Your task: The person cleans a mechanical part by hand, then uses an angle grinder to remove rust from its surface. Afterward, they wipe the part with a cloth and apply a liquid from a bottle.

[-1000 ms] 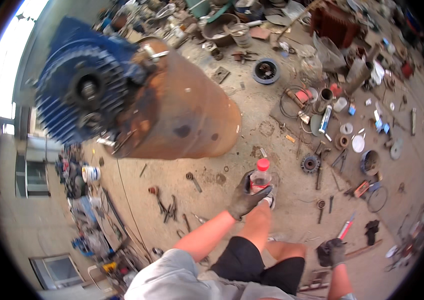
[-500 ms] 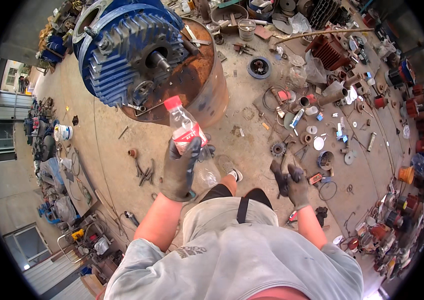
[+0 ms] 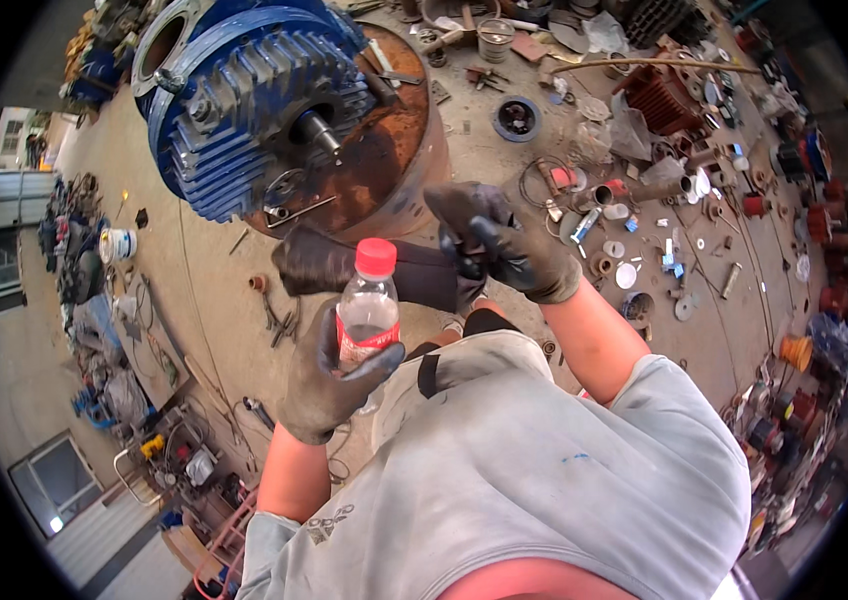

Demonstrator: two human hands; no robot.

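My left hand [image 3: 329,375] wears a dark work glove and is wrapped round a clear plastic bottle [image 3: 368,303] with a red cap and red label. The bottle stands nearly upright in front of my body, capped. Gloved as well, my right hand [image 3: 524,255] grips a dark cloth [image 3: 374,268]. That cloth stretches out to the left, behind the bottle's cap, and part of it bunches above my fingers. Beyond both hands, a large blue finned machine housing [image 3: 254,115] with a bare metal shaft rests on a rusty drum [image 3: 414,150].
Metal parts, rings and tools litter the floor to the right. A blue-rimmed round part [image 3: 517,119] lies beyond my right hand. A white bucket [image 3: 118,245] stands at left, and an orange bucket [image 3: 796,351] at far right. A long stick [image 3: 654,63] lies at the back.
My right hand has come up and left from low on the right, bringing the dark cloth near the bottle. My left hand has drawn the bottle lower and closer to my body.
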